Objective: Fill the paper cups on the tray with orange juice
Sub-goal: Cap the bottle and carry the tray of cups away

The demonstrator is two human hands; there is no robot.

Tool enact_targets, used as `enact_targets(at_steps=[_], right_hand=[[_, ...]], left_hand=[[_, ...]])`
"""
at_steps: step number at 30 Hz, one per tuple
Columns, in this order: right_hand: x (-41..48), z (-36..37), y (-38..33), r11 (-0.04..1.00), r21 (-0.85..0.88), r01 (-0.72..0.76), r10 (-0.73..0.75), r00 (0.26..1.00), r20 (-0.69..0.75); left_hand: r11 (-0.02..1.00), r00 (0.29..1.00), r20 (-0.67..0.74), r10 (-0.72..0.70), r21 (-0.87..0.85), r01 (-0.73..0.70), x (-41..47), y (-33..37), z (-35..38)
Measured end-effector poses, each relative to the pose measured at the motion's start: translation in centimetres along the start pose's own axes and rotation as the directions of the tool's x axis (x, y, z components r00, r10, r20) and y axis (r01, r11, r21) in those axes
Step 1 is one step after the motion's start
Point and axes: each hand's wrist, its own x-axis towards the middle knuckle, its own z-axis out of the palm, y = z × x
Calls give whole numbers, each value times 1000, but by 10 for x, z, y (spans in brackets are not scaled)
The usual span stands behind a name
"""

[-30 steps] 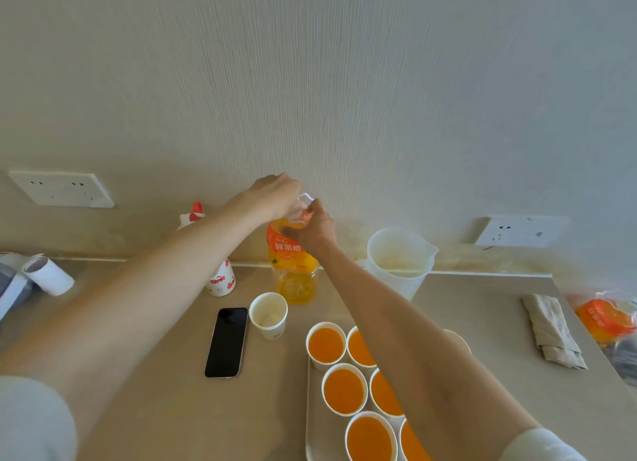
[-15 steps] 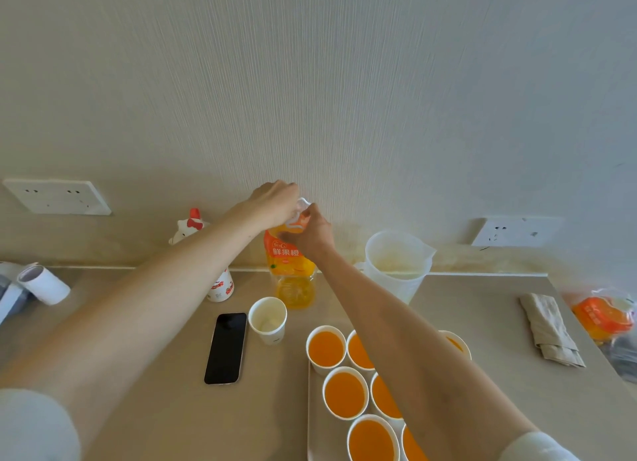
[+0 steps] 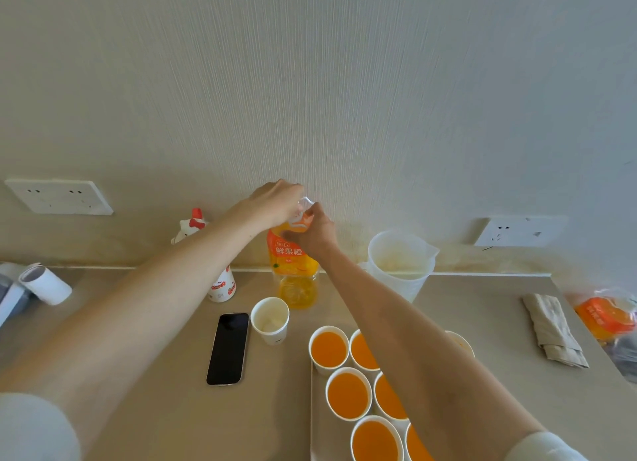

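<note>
Left hand [image 3: 275, 204] pinches the cap [image 3: 304, 203] of the juice bottle [image 3: 293, 267]; right hand [image 3: 315, 236] grips its neck. Bottle stands straight up, top pointing up.

The right arm [image 3: 396, 322] hides parts of some paper cups [image 3: 460, 343] on the tray [image 3: 315, 426]. The tray runs off the bottom edge. Behind the tray, the left hand [image 3: 275, 204] and right hand [image 3: 315, 235] cover the top of the juice bottle [image 3: 293, 257].

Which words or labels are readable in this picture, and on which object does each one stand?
"鲜果橙": on the label of the orange juice bottle.
Small line above it: too blurred to read.
Red print on the white bottle: too blurred.
Print on the orange packet: too blurred.
</note>
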Motion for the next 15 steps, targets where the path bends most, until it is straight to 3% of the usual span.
enact_targets(at_steps=[6,15], right_hand=[[3,2,1,1000,-5,7,-7,1000,-2],[3,2,-2,999,-49,-4,4,1000,9]], left_hand=[[994,998,-43,-49,-97,44,3,-4,14],[992,997,32,65,-115,-61,6,-16,9]])
